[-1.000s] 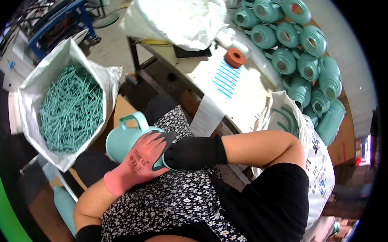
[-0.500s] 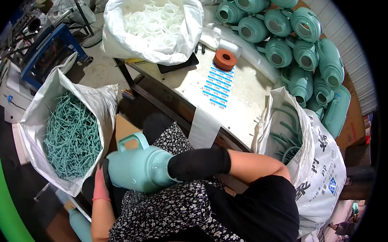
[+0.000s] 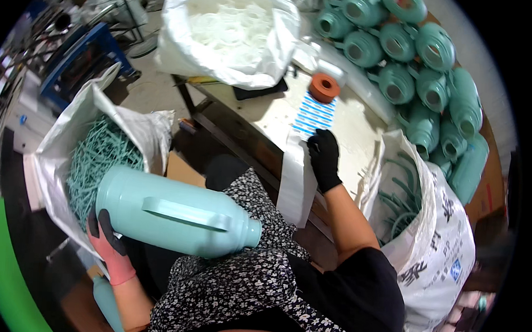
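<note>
A pale green vacuum flask shell [image 3: 169,212] lies across my lap, its side handle facing up and its narrow neck pointing right. My left hand [image 3: 111,248], in a pink glove with dark fingers, grips the broad base end from below. My right hand [image 3: 325,160], in a black glove, is over the table edge. Its curled fingertips pinch the edge of a sheet of blue and white stickers [image 3: 313,113]; the exact grip is partly hidden. The sheet's bare white backing [image 3: 296,188] hangs off the table. A brown tape roll [image 3: 324,87] rests on the sheet's far end.
At left stands a white sack of thin green strips [image 3: 103,153]. A white bag of translucent rings [image 3: 230,37] sits on the table [image 3: 253,115]. Several green flask shells [image 3: 396,82] are stacked far right. Another sack [image 3: 446,251] with curved green pieces stands at right.
My right hand has left the flask's neck and reached to the sticker sheet. The flask has turned, bringing its handle up toward me, and sits further left. The view has shifted slightly.
</note>
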A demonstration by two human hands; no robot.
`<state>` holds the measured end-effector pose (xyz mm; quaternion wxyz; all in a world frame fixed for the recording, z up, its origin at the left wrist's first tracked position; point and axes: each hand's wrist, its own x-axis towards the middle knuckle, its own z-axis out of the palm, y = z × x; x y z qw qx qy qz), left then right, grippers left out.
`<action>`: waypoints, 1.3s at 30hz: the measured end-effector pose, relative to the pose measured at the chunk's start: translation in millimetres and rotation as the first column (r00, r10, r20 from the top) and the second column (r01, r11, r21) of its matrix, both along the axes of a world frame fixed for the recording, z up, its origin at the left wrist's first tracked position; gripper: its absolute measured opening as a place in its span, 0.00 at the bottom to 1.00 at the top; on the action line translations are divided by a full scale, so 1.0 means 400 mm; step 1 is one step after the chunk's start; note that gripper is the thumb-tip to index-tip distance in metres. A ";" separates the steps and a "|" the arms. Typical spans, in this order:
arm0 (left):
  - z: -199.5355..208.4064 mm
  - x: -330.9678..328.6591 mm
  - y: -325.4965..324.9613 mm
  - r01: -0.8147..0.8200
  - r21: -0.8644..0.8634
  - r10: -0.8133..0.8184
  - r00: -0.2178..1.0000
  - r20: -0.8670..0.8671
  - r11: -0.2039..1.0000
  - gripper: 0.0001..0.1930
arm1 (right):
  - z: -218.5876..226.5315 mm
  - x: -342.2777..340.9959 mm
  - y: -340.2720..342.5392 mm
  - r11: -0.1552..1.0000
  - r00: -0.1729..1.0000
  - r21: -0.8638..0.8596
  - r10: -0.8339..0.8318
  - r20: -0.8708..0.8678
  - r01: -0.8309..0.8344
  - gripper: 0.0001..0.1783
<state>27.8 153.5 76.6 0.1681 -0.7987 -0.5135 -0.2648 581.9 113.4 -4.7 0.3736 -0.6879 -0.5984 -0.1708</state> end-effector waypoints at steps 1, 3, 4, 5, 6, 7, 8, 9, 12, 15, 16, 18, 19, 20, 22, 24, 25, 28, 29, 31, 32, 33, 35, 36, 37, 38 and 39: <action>0.074 0.029 -0.015 0.016 -0.139 0.042 0.913 0.405 0.990 0.17 | 0.042 -0.029 0.007 0.994 0.993 0.111 -0.009 0.116 -0.004 0.09; 0.182 0.137 -0.042 0.173 -0.283 0.223 0.301 0.927 0.943 0.19 | 0.144 -0.103 0.025 0.986 0.989 0.074 0.149 0.023 -0.151 0.10; 0.196 0.148 -0.035 0.235 -0.272 0.192 0.312 0.930 0.933 0.21 | 0.181 -0.148 0.018 0.964 0.920 -0.094 0.207 -0.333 -0.251 0.08; 0.209 0.153 -0.034 0.292 -0.268 0.168 0.325 0.931 0.918 0.23 | 0.245 -0.210 0.020 0.919 0.821 -0.097 0.289 -0.493 -0.382 0.07; 0.219 0.172 -0.029 0.334 -0.243 0.106 0.381 0.919 0.911 0.23 | 0.292 -0.262 0.029 0.860 0.786 -0.028 0.453 -0.422 -0.510 0.17; 0.227 0.186 -0.028 0.362 -0.227 0.050 0.440 0.897 0.904 0.24 | 0.404 -0.348 0.016 0.748 0.580 -0.079 0.439 -0.686 -0.659 0.30; 0.238 0.190 -0.019 0.369 -0.202 -0.033 0.541 0.840 0.907 0.25 | 0.459 -0.394 0.014 0.600 0.381 -0.045 0.447 -0.809 -0.798 0.36; 0.247 0.191 -0.015 0.384 -0.185 -0.110 0.630 0.769 0.904 0.25 | 0.490 -0.427 0.027 0.498 0.405 -0.062 0.620 -0.672 -0.865 0.37; 0.262 0.198 -0.021 0.385 -0.149 -0.166 0.673 0.721 0.911 0.24 | 0.520 -0.504 0.065 0.346 0.359 -0.137 0.734 -0.577 -0.928 0.40; 0.244 0.175 -0.030 0.368 -0.106 -0.198 0.696 0.690 0.924 0.23 | 0.538 -0.540 0.069 0.287 0.389 -0.264 0.736 -0.555 -0.921 0.42; 0.234 0.165 -0.035 0.351 -0.092 -0.203 0.715 0.669 0.932 0.22 | 0.541 -0.559 0.065 0.307 0.417 -0.287 0.741 -0.526 -0.907 0.42; 0.231 0.149 -0.066 0.329 -0.056 -0.207 0.709 0.674 0.943 0.23 | 0.539 -0.576 0.081 0.346 0.470 -0.320 0.685 -0.556 -0.882 0.43; 0.237 0.140 -0.081 0.326 -0.032 -0.220 0.705 0.674 0.945 0.23 | 0.534 -0.574 0.100 0.374 0.498 -0.330 0.618 -0.609 -0.867 0.44; 0.242 0.121 -0.085 0.308 0.008 -0.253 0.765 0.592 0.951 0.24 | 0.512 -0.557 0.104 0.431 0.525 -0.321 0.532 -0.664 -0.843 0.41; 0.204 0.082 -0.121 0.109 0.101 -0.147 0.646 0.749 0.989 0.23 | 0.455 -0.503 0.077 0.465 0.473 -0.254 0.449 -0.758 -0.848 0.38; 0.224 0.064 -0.164 0.012 0.141 -0.118 0.613 0.781 0.990 0.20 | 0.379 -0.460 0.027 0.407 0.297 -0.130 0.381 -0.875 -0.904 0.34; 0.250 0.049 -0.182 0.041 0.218 -0.175 0.745 0.644 0.975 0.19 | 0.349 -0.454 -0.004 0.338 0.161 -0.088 0.193 -0.968 -0.937 0.32; 0.271 0.032 -0.221 0.649 0.106 -0.650 0.710 0.270 0.753 0.18 | 0.285 -0.487 -0.077 0.329 -0.216 0.037 -0.528 -0.821 -0.944 0.28; 0.258 0.056 -0.221 0.788 0.023 -0.764 0.588 0.266 0.615 0.18 | 0.251 -0.515 -0.088 0.426 -0.383 0.118 -0.614 -0.690 -0.897 0.26; 0.224 0.102 -0.217 0.790 -0.222 -0.673 0.606 0.425 0.571 0.15 | 0.102 -0.536 -0.071 0.437 0.387 -0.095 0.649 -0.655 -0.894 0.21; 0.213 0.104 -0.254 0.618 -0.240 -0.502 0.765 0.404 0.749 0.12 | 0.100 -0.555 -0.055 0.503 0.421 -0.003 0.720 -0.551 -0.864 0.20; 0.136 0.092 -0.318 0.446 -0.351 0.152 0.422 0.894 0.823 0.12 | 0.097 -0.581 -0.028 0.535 0.453 0.088 0.783 -0.426 -0.841 0.20; 0.170 0.094 -0.266 0.174 -0.164 0.048 0.529 0.847 0.971 0.20 | 0.114 -0.654 -0.044 0.766 -0.342 0.226 0.008 -0.940 -0.601 0.19; 0.188 0.078 -0.230 0.018 0.075 -0.061 0.790 0.610 0.997 0.26 | 0.106 -0.666 -0.048 0.706 0.023 0.227 0.325 -0.945 -0.670 0.19; 0.200 0.088 -0.214 0.058 -0.015 -0.033 0.747 0.664 0.998 0.30 | 0.099 -0.667 -0.049 0.638 0.349 0.166 0.600 -0.720 -0.752 0.19; 0.195 0.098 -0.190 0.196 -0.070 -0.079 0.661 0.746 0.978 0.34 | 0.131 -0.654 -0.060 0.499 0.379 0.116 0.772 -0.510 -0.859 0.20; 0.190 0.111 -0.169 0.332 -0.111 -0.103 0.564 0.819 0.937 0.37 | 0.167 -0.646 -0.071 0.358 0.340 0.016 0.900 -0.274 -0.934 0.20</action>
